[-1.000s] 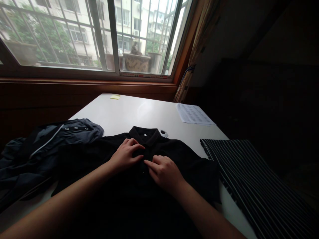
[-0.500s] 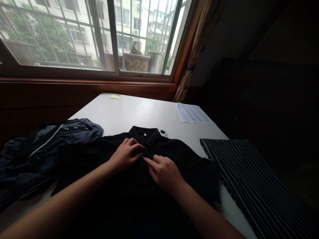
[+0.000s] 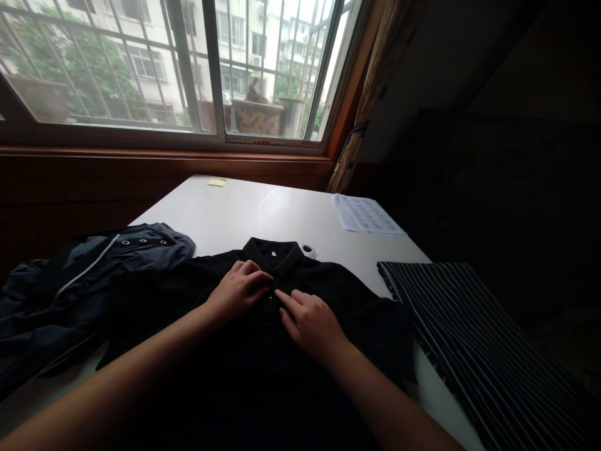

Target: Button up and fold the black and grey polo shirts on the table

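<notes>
A black polo shirt [image 3: 357, 300] lies front up on the white table [image 3: 253, 213], its collar pointing toward the window. My left hand [image 3: 237, 291] rests on the shirt just below the collar, fingers curled and pinching the button placket. My right hand [image 3: 310, 322] lies right beside it on the placket, fingers drawn together and pressing on the fabric, fingertips almost meeting those of the left. A small button shows pale between the two hands.
A dark blue jacket [image 3: 94, 269] lies crumpled at the left. A striped dark garment [image 3: 474, 338] hangs over the table's right edge. A printed sheet [image 3: 364, 216], a yellow sticky note [image 3: 216, 182] and a small round object [image 3: 308, 251] by the collar lie farther back, below the barred window.
My right hand has slid a little up the placket toward the collar. The left hand has barely shifted.
</notes>
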Motion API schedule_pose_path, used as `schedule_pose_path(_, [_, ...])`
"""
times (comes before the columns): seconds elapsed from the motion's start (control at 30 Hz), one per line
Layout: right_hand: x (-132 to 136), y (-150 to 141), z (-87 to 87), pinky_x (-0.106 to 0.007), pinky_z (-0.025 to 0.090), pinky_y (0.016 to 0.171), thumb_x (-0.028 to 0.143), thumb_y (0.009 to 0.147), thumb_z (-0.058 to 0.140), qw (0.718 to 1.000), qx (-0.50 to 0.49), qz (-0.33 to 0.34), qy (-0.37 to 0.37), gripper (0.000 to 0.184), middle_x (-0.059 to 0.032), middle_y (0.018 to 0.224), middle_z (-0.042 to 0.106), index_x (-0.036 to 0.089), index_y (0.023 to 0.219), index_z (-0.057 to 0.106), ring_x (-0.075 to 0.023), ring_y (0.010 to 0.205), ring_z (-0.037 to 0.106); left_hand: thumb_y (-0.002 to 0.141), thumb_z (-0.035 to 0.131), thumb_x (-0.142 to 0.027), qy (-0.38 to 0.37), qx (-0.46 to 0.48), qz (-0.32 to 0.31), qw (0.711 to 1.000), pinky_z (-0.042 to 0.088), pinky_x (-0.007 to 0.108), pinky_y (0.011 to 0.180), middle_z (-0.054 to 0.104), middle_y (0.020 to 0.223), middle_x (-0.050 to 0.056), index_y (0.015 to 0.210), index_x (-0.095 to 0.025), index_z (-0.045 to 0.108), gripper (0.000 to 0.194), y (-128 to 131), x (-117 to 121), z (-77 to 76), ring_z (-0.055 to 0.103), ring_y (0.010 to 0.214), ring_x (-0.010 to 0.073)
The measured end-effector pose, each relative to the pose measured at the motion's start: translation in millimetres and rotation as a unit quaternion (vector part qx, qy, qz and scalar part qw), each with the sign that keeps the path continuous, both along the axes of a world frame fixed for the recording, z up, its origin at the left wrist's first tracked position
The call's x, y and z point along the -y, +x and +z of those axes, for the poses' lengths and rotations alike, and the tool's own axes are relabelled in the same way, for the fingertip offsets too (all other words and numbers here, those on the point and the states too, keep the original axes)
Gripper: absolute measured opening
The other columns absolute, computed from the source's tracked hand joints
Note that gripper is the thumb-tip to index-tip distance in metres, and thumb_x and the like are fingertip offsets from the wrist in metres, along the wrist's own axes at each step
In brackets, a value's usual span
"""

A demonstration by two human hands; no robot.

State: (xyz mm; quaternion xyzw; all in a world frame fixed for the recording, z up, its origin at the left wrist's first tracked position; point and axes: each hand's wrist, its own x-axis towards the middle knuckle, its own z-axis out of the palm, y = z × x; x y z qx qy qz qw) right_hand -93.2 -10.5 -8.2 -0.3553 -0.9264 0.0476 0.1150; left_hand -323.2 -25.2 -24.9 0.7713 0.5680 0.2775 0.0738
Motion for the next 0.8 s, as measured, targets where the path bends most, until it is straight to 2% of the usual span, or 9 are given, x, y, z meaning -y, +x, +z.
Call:
schedule_pose_path(0.23, [-1.2, 1.2, -0.7, -0.034, 0.044, 0.082, 0.030, 0.100, 0.050, 1.000, 0.010, -0.010, 0.013, 0.038, -0.0058, 0.103, 0.069, 0.026, 0.135, 0.061, -0.0215, 0.092, 0.063, 0.091, 0.069, -0.025, 0.070, 0.034, -0.038, 0.996, 0.050, 0.037, 0.092, 0.059, 0.111, 0.006, 0.107, -0.028, 0.074, 0.017, -0.1, 1.8, 2.0, 0.052, 0.105, 0.0230])
schedule_pose_path(0.37, [-2.4, 1.2, -2.3, -0.034, 0.044, 0.083, 0.029, 0.099, 0.051, 1.000, -0.003, -0.014, 0.013, 0.036, -0.0059, 0.102, 0.069, 0.026, 0.133, 0.062, -0.0221, 0.093, 0.063, 0.092, 0.068, -0.027, 0.106, -0.017, -0.084, 0.991, 0.049, 0.037, 0.091, 0.062, 0.106, 0.005, 0.098, -0.027, 0.075, 0.009, 2.3, 4.3, 2.5, 0.051, 0.104, 0.0233])
schedule_pose_path(0.6, [-8.6, 3.8, -5.7, -0.034, 0.044, 0.090, 0.025, 0.098, 0.052, 0.997, -0.064, -0.032, -0.017, 0.030, -0.0035, 0.101, 0.071, 0.026, 0.124, 0.068, -0.0211, 0.096, 0.064, 0.098, 0.059, -0.027, 0.134, -0.097, -0.133, 0.977, 0.050, 0.033, 0.082, 0.065, 0.095, 0.005, 0.101, -0.022, 0.073, 0.015, 3.6, 4.2, 8.2, 0.052, 0.091, 0.0201])
schedule_pose_path(0.8, [-9.5, 4.2, -7.2, -0.034, 0.045, 0.091, 0.023, 0.097, 0.054, 0.995, -0.084, -0.034, -0.029, 0.028, -0.0038, 0.102, 0.072, 0.025, 0.121, 0.069, -0.0212, 0.096, 0.065, 0.099, 0.054, -0.023, 0.131, -0.151, -0.132, 0.971, 0.049, 0.033, 0.080, 0.064, 0.092, 0.005, 0.099, -0.020, 0.070, 0.016, 5.7, 3.8, 7.7, 0.053, 0.087, 0.0197])
